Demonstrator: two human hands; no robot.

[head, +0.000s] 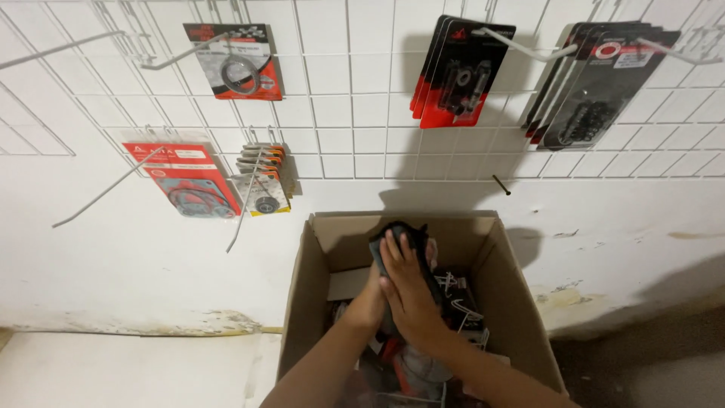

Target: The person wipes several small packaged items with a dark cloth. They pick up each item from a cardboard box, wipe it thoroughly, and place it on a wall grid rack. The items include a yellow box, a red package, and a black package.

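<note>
Both hands, right hand [408, 291] over left hand [368, 306], have fingers clamped on a black packet [399, 234] above the cardboard box [513, 302]

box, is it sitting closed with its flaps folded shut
No, the box is open and both hands, right hand and left hand, hold a dark package inside it.

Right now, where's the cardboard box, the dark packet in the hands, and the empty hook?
cardboard box [513, 291]: head view, right wall.
dark packet [399, 230]: head view, top edge above fingers.
empty hook [102, 193]: head view, mid-rod.

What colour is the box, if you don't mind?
Plain brown cardboard box, best seen in the head view.
</note>
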